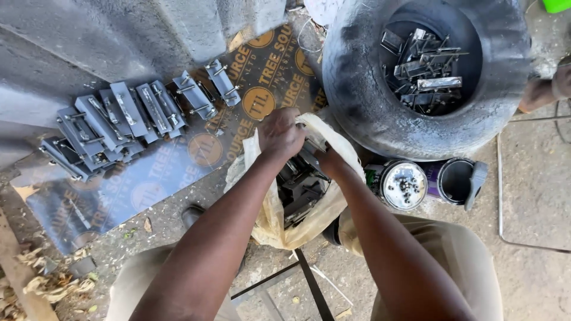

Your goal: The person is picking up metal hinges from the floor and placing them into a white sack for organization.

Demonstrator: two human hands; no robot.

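The left hand (279, 134) was curled shut on the upper rim of a yellowish plastic bag (270, 217), its fingers bunched over the gathered edge. The right hand (328, 161) reached into the bag's mouth just beside it; its fingers were hidden among the contents, so whether they were closed on anything could not be told. Directly below both sets of fingers, inside the open bag, lay a heap of dark grey metal brackets (300, 190).

To the right of the right hand, close by, stood two open round tins: one (401, 184) with a pale inside holding small dark pieces, and a second (455, 180) with a purple wall and dark interior. Up and to the right of the fingers, an old black tyre (357, 89) ringed a pile of more metal parts (425, 71).

To the left of the left hand and beyond it, a dark board (178, 172) lay flat, printed with orange lettering and round orange emblems. A row of grey metal brackets with pins (128, 116) rested along its far edge, well apart from the fingers. A bright green object (556, 5) showed at the top right corner.
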